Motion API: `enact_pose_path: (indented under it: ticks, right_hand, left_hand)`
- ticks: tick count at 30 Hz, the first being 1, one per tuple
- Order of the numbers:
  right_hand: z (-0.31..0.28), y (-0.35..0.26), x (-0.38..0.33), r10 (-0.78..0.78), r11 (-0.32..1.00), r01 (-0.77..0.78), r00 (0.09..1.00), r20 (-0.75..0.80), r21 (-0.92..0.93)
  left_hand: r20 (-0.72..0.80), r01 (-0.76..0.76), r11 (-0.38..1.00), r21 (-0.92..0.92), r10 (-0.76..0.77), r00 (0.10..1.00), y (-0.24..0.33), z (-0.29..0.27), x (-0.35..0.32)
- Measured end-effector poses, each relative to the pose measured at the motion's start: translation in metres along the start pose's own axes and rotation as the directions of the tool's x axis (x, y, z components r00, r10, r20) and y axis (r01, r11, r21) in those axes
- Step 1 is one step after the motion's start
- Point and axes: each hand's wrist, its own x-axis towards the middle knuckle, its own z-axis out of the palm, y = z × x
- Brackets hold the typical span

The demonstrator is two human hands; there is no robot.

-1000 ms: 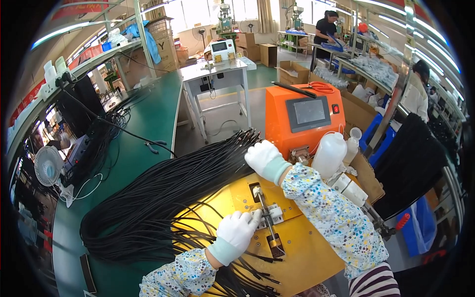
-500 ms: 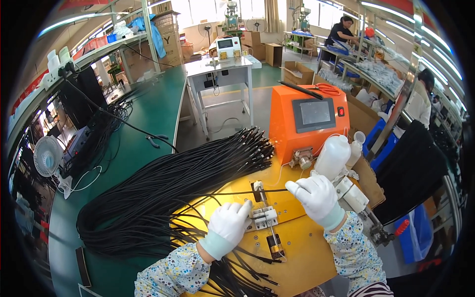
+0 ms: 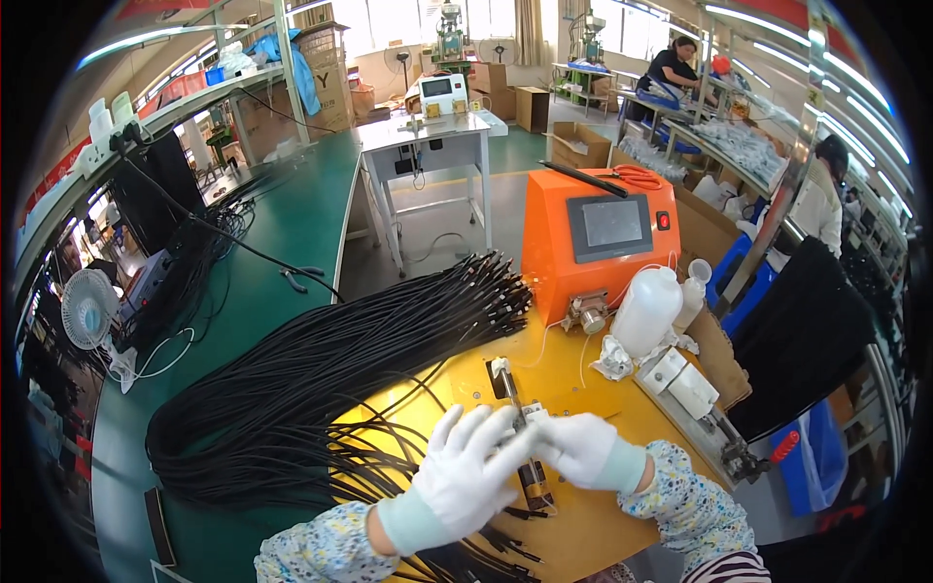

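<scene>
Both my hands wear white gloves and meet over a small metal fixture [image 3: 526, 457] mounted on a yellow board [image 3: 583, 389]. My left hand [image 3: 466, 466] has its fingers spread and reaches toward the fixture from the left. My right hand [image 3: 573, 449] rests on the fixture from the right, fingers curled at it. A big bundle of black cables [image 3: 330, 379] lies left of the fixture, with loose cable ends fanning under my left wrist. Whether either hand grips a cable is hidden.
An orange machine with a screen [image 3: 598, 238] stands behind the board, a white plastic bottle [image 3: 646, 311] beside it. A green bench [image 3: 282, 243] runs along the left with a small fan [image 3: 89, 306]. A white table [image 3: 428, 136] stands beyond. Other people work at the far right.
My right hand came back from the orange machine and dropped down to the fixture. My left hand stayed near the fixture and shifted slightly right to meet it.
</scene>
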Motion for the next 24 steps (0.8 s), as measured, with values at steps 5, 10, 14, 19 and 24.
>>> enact_pose_path:
  ticks: [5, 10, 14, 19, 24]
  right_hand:
    - [0.004, 0.003, 0.005, 0.024, 0.994, -0.025, 1.000, 0.013, 0.109]
    - [0.002, 0.019, 0.009, 0.009, 0.999, -0.006, 0.998, -0.067, 0.040]
    - [0.009, 0.024, 0.009, 0.011, 1.000, -0.009, 0.996, -0.093, 0.012]
    - [0.006, 0.019, 0.015, 0.139, 0.988, -0.137, 0.990, -0.027, 0.070]
    - [-0.014, 0.023, 0.036, 0.170, 0.980, -0.155, 0.978, -0.118, 0.123]
  left_hand:
    - [0.215, 0.363, 0.871, -0.331, -0.305, 0.928, -0.027, 0.037, -0.023]
    - [0.179, 0.268, 0.940, -0.213, -0.232, 0.956, -0.038, 0.050, -0.028]
    - [0.173, 0.116, 0.993, -0.011, -0.112, 0.978, -0.038, 0.048, -0.029]
    - [0.227, 0.027, 0.988, 0.154, -0.062, 0.972, -0.040, 0.048, -0.029]
    - [0.229, -0.062, 0.978, 0.199, 0.015, 0.973, -0.042, 0.054, -0.028]
